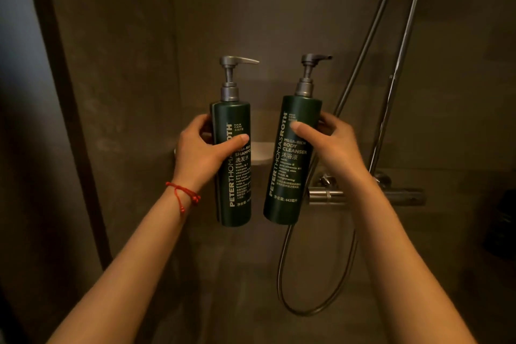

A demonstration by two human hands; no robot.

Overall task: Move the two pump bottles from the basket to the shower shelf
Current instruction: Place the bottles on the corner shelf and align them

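Note:
Two dark green pump bottles with grey pump heads are held up in front of the shower wall. My left hand [201, 152] grips the shampoo bottle [233, 193], which stands upright. My right hand [332, 142] grips the body cleanser bottle [290, 190], which tilts slightly to the right. Between and behind the two bottles a small white corner shelf [262, 152] shows on the wall, partly hidden by them. The basket is not in view.
A chrome shower rail [402, 64] and hose [360, 64] run down the right side to a chrome mixer valve [329, 194]. The hose loops low under the right forearm. A dark door frame [69, 109] stands at the left.

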